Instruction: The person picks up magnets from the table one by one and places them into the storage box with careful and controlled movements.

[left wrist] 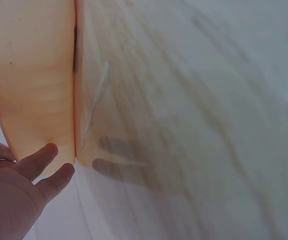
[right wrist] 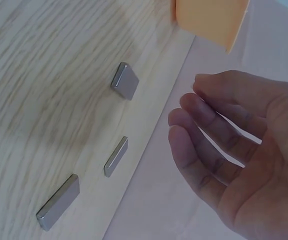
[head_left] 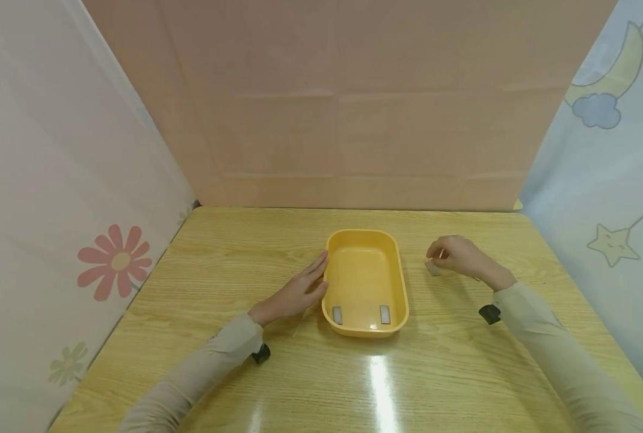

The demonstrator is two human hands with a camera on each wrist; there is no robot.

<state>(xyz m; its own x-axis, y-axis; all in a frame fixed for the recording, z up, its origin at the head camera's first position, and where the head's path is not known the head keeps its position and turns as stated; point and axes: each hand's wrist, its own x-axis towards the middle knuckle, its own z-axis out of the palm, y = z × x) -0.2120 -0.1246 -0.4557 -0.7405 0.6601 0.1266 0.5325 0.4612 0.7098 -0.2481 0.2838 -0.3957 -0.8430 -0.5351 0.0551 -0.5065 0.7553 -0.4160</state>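
A yellow plastic tray (head_left: pixel 361 273) with rounded corners lies on the table. My left hand (head_left: pixel 296 291) rests straight fingers against its left wall; the left wrist view shows fingertips (left wrist: pixel 64 175) on the tray's outer side. Inside, near the front, lie two flat silver metal blocks, one at left (head_left: pixel 337 315) and one at right (head_left: pixel 385 314). To the right of the tray, my right hand (head_left: pixel 464 255) hovers with loosely bent fingers over another metal block (head_left: pixel 432 268). In the right wrist view that hand holds nothing, and three metal blocks (right wrist: pixel 126 82) appear beside it on the table.
A wood-grain table (head_left: pixel 234 264) bears everything. A plain pinkish panel (head_left: pixel 353 120) rises behind its far edge. Printed fabric walls stand at left, with flowers (head_left: pixel 119 260), and at right, with a star (head_left: pixel 613 245).
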